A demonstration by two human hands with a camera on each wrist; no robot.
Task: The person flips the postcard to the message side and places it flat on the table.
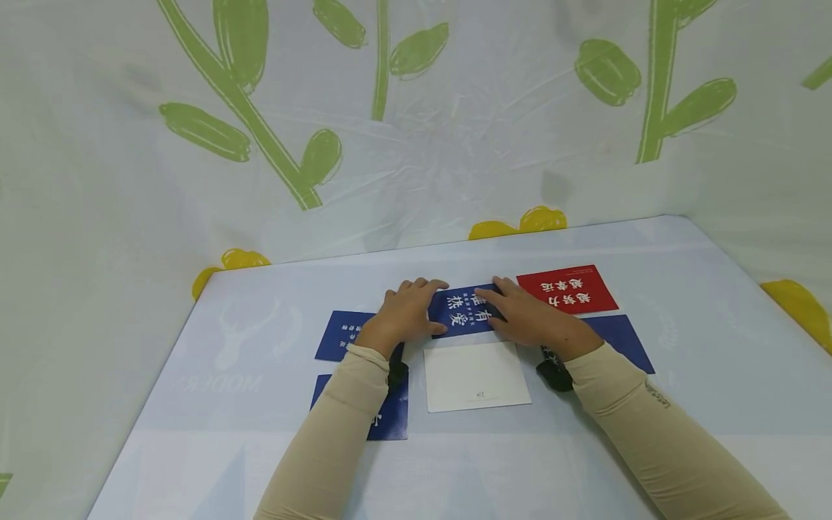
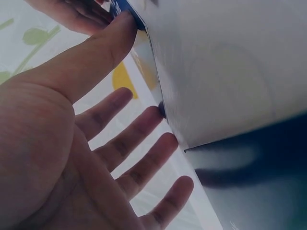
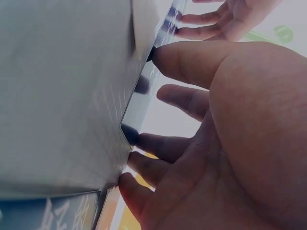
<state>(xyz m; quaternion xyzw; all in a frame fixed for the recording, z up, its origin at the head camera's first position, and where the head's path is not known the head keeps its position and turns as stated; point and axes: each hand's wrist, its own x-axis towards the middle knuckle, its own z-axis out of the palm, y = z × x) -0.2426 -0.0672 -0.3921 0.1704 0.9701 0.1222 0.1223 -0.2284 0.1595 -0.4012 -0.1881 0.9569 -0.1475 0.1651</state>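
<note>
A blue card [image 1: 458, 312] with large white characters lies flat on the table between both hands. At its left end is my left hand [image 1: 406, 314], thumb near the lower edge and fingers by the upper corner. My right hand [image 1: 529, 318] covers the card's right end, its fingertips resting on the surface. In the left wrist view, the left thumb [image 2: 115, 38] touches a blue edge while the other fingers are spread and fairly straight. The right fingers [image 3: 163, 146] also extend along the table in the right wrist view. Just below the blue card lies a white card [image 1: 477, 377].
A red card [image 1: 568, 289] lies at the back right, above another blue card [image 1: 624, 343] partly under the right arm. Two more blue cards, an upper one [image 1: 341, 336] and a lower one [image 1: 393, 408], lie left, partly hidden by the left arm. A leaf-printed curtain [image 1: 455, 159] hangs behind the table.
</note>
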